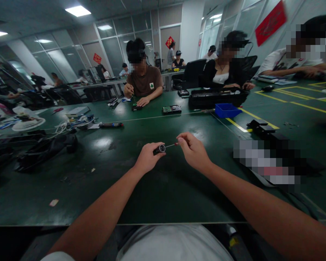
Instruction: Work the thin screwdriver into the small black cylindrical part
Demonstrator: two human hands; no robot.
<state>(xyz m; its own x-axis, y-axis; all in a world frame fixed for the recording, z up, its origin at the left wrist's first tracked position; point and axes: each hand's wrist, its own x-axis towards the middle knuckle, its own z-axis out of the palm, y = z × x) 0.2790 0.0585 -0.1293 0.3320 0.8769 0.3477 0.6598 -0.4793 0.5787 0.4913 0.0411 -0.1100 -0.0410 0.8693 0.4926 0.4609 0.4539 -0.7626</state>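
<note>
My left hand (pixel 149 158) is closed around a small black cylindrical part (pixel 160 149), whose round, silvery-rimmed end faces right. Between the fingers of my right hand (pixel 193 150) is a thin screwdriver (pixel 176 144) with a red handle. Its slim metal shaft points left, and the tip meets the round end of the black part; whether it sits inside a screw is too small to tell. Both hands are held over the middle of the green table (pixel 157 195), near each other.
A blue bin (pixel 227 110) stands at the back right beside a long black housing (pixel 218 97). A circuit board (pixel 171 109) lies ahead, a pen-like tool (pixel 111 125) at left. Black parts (pixel 277 139) lie right, a black bag-like item (pixel 47 150) left. A person (pixel 145 79) works opposite.
</note>
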